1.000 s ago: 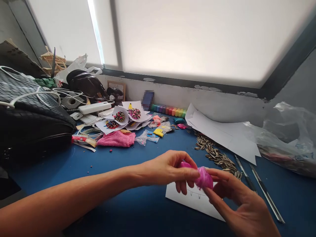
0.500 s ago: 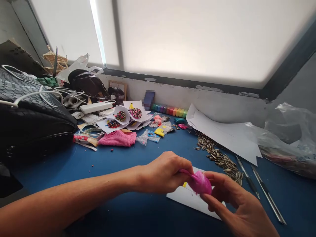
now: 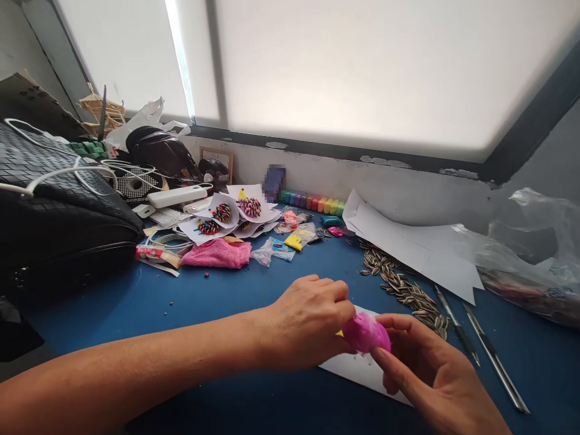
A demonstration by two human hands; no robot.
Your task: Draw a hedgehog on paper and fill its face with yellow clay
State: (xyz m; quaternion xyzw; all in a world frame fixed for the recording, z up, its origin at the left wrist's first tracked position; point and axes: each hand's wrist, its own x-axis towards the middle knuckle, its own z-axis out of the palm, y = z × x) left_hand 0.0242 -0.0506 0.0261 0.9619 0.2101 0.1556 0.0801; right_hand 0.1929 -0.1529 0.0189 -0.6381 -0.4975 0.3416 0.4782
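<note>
Since one second ago, the left hand (image 3: pixel 312 323) has rolled over, so now its back and knuckles face up. Back then, its thumb and finger showed on the pink lump (image 3: pixel 367 332). Meanwhile, the right hand (image 3: pixel 441 374) stays in nearly the same spot.

Now the pink lump is up between the two hands, above a white paper (image 3: pixel 357 376) that lies on the blue bench (image 3: pixel 254 284). It looks shiny, with thin clear plastic around it. The right hand pinches its right end with thumb and pointer finger. The left hand is curled up at the other end, touching it. Its fingertips are hidden, so I cannot tell how they grip. A bit of yellow (image 3: pixel 339 333) peeks out next to the left hand.

Past the right hand is a pile of stripy seeds (image 3: pixel 403 290). Next to the seeds lie a pen (image 3: pixel 457 326) and a long silver tool (image 3: pixel 496 359). Big white sheets (image 3: pixel 408 241) lie behind the seeds, and a clear plastic bag (image 3: pixel 534 272) sits to the right. Farther back are a pink cloth (image 3: pixel 217 255), little packets (image 3: pixel 299 237), and spiky bright shapes (image 3: pixel 250 207) on paper.
</note>
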